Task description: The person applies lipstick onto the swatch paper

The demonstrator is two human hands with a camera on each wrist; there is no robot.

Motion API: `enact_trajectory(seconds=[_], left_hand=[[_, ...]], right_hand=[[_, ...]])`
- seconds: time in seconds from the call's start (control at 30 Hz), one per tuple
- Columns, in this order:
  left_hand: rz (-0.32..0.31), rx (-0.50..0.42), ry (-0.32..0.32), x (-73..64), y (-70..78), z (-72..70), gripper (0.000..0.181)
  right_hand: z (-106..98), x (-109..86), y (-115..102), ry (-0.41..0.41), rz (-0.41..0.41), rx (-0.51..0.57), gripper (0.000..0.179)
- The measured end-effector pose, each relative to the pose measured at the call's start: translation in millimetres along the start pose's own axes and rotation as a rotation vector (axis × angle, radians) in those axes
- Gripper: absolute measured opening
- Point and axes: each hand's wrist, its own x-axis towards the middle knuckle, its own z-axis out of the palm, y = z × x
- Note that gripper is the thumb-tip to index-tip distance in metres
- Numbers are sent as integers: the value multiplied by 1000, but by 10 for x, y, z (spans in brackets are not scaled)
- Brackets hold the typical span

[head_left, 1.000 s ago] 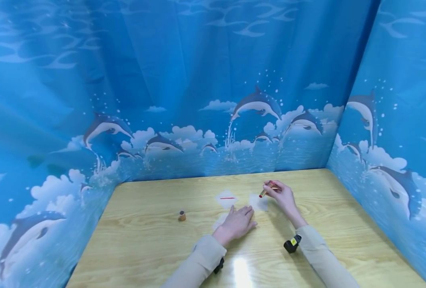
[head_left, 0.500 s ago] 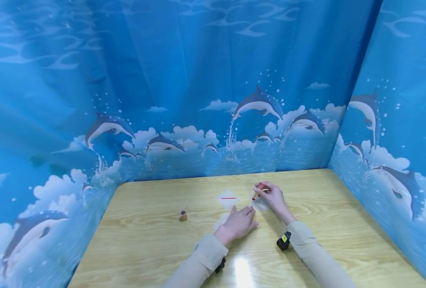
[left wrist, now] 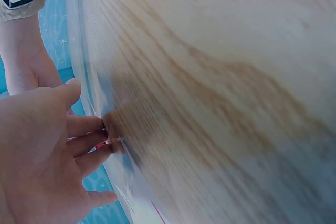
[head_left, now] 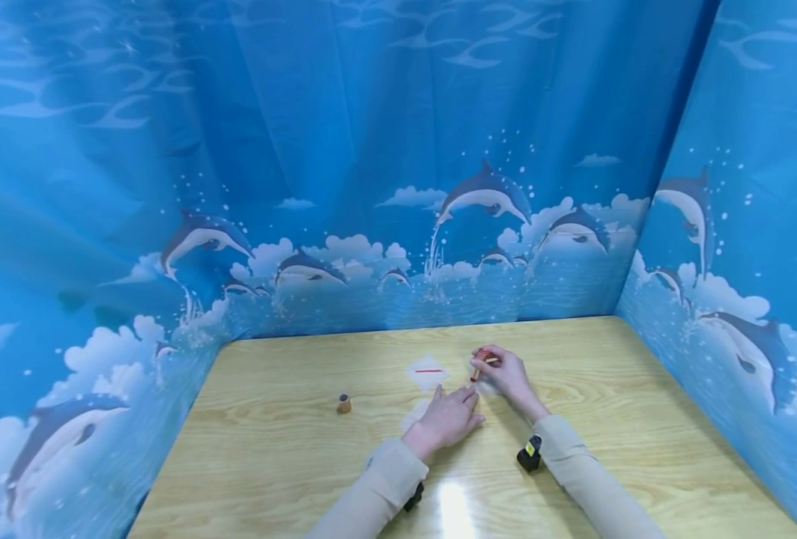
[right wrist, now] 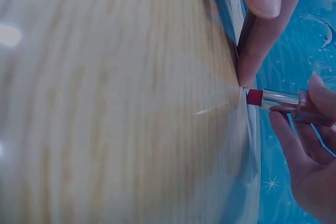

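Observation:
My right hand [head_left: 496,365] pinches a lipstick [head_left: 477,367], a silver tube [right wrist: 278,98] with a red tip [right wrist: 254,97]. The tip points down at a thin white sheet [right wrist: 247,145] on the wooden table [head_left: 291,449], right beside my left hand's fingertip [right wrist: 262,30]. My left hand [head_left: 454,400] lies flat with straight fingers [left wrist: 86,127] and presses on that sheet. In the left wrist view the red tip [left wrist: 107,141] shows just past those fingers. Another white sheet [head_left: 428,370] with a short red line lies just beyond the left hand.
A small brown cap [head_left: 343,404] stands on the table to the left of the hands. Blue dolphin-print curtains [head_left: 398,187] close off the back and both sides. A glare spot [head_left: 454,509] shines near the front edge.
My right hand has moved left and down with the lipstick, bringing its tip to the sheet beside the left fingertips. The left hand has stayed flat in place.

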Motion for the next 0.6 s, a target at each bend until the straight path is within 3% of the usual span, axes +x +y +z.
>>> enact_trajectory(seconds=[0.6], left_hand=[[-16, 1, -10, 9, 16, -16, 54]], right_hand=[[-2, 11, -3, -31, -33, -57, 26]])
